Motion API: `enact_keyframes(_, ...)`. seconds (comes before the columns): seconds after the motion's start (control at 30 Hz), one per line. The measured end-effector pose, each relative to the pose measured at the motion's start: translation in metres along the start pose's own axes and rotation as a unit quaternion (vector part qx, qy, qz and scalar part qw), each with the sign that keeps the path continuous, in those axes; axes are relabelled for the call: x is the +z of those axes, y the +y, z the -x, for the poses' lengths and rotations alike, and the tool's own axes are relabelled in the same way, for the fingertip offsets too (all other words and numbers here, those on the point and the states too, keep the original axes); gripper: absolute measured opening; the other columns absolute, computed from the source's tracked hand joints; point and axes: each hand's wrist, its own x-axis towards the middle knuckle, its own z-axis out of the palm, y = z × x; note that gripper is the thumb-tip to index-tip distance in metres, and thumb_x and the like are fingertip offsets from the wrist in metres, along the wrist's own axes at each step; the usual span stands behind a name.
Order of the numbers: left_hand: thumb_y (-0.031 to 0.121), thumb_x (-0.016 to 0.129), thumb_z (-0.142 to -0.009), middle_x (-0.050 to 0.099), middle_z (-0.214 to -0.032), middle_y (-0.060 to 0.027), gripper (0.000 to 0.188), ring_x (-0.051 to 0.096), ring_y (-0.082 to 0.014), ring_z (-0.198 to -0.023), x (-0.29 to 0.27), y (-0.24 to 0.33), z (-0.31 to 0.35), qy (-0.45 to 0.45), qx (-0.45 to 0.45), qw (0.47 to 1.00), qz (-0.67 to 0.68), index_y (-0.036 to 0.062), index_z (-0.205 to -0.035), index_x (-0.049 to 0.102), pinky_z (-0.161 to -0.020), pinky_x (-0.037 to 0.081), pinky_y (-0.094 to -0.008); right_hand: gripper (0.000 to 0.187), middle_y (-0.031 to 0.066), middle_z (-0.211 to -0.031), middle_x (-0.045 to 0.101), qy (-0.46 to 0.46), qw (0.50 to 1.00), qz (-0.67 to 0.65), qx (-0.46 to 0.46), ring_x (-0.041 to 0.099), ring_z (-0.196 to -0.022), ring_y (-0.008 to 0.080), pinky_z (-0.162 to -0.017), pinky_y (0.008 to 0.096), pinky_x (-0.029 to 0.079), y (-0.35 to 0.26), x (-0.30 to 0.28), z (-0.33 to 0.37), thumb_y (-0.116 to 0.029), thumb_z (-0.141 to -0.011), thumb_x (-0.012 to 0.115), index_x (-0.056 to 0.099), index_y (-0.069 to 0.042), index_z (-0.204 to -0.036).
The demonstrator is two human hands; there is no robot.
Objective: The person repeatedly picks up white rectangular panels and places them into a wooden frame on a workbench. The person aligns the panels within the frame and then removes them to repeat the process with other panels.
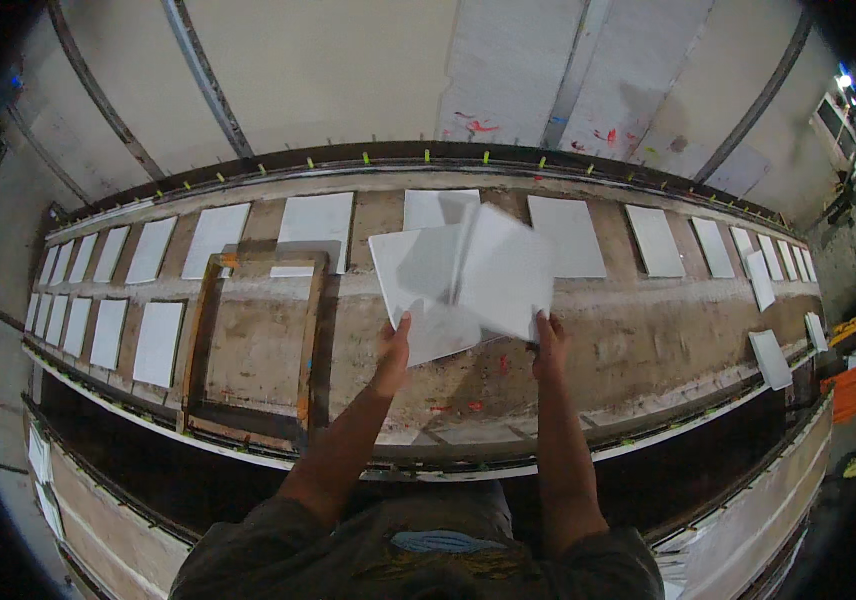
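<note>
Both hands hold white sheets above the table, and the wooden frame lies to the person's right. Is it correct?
Not quite: the wooden frame lies to the person's left, as the head view shows. The left hand and right hand do hold white sheets above the table.

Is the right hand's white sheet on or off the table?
Off the table: the white sheet is held in the right hand, blurred and overlapping another sheet.
</note>
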Motion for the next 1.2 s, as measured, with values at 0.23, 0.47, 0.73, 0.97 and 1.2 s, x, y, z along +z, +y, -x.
enact_keyframes(0.23,0.039,0.064,-0.099,0.065,-0.120,-0.0069,0.052,0.058,-0.0177,-0.108,-0.047,0.019,-0.006,-0.008,0.022,1.000,-0.020,-0.0017,-0.131,0.058,-0.094,0.045,-0.0342,0.060,0.0131,-0.127,0.058,0.242,0.967,-0.037,-0.071,0.060,-0.102,0.0250,-0.067,0.0396,0.055,0.011,-0.009,-0.123,-0.032,-0.097,0.066,0.040,-0.005,-0.144)
enact_keyframes(0.47,0.034,0.063,-0.100,0.064,-0.123,-0.0096,0.049,0.058,-0.0183,-0.110,-0.087,0.031,0.010,0.093,0.047,0.975,-0.196,-0.0026,-0.132,0.057,-0.097,0.045,-0.0353,0.052,0.0285,-0.115,0.061,0.377,0.922,-0.029,-0.080,0.069,-0.084,0.0339,-0.057,0.0398,0.063,-0.007,-0.027,-0.147,-0.026,-0.097,0.065,0.048,0.012,-0.128)
enact_keyframes(0.73,0.036,0.063,-0.100,0.063,-0.124,-0.0090,0.051,0.056,-0.0185,-0.111,-0.065,0.013,0.011,0.047,0.034,0.996,-0.075,-0.0031,-0.132,0.057,-0.100,0.042,-0.0342,0.039,0.0162,-0.111,0.060,0.197,0.978,-0.062,0.007,0.063,-0.090,0.0287,-0.061,0.0404,0.055,0.038,-0.154,-0.235,-0.036,-0.103,0.053,0.047,-0.005,-0.125)
enact_keyframes(0.97,0.033,0.063,-0.100,0.064,-0.121,-0.0072,0.046,0.057,-0.0174,-0.107,-0.072,0.034,0.029,0.026,0.042,0.983,-0.180,-0.0007,-0.131,0.058,-0.098,0.043,-0.0340,0.051,0.0148,-0.100,0.065,0.192,0.906,0.361,-0.109,0.062,-0.075,0.0206,-0.054,0.0348,0.050,0.074,-0.091,-0.185,-0.047,-0.101,0.052,0.056,-0.002,-0.125)
enact_keyframes(1.2,0.020,0.065,-0.100,0.064,-0.125,-0.0095,0.039,0.055,-0.0177,-0.116,-0.115,0.048,0.016,-0.058,0.126,0.986,-0.098,0.0000,-0.133,0.057,-0.102,0.043,-0.0346,0.051,0.0105,-0.100,0.068,-0.213,0.956,0.151,-0.135,0.063,-0.080,0.0201,-0.071,0.0344,0.052,0.032,0.127,0.084,-0.036,-0.096,0.065,0.057,0.000,-0.132)
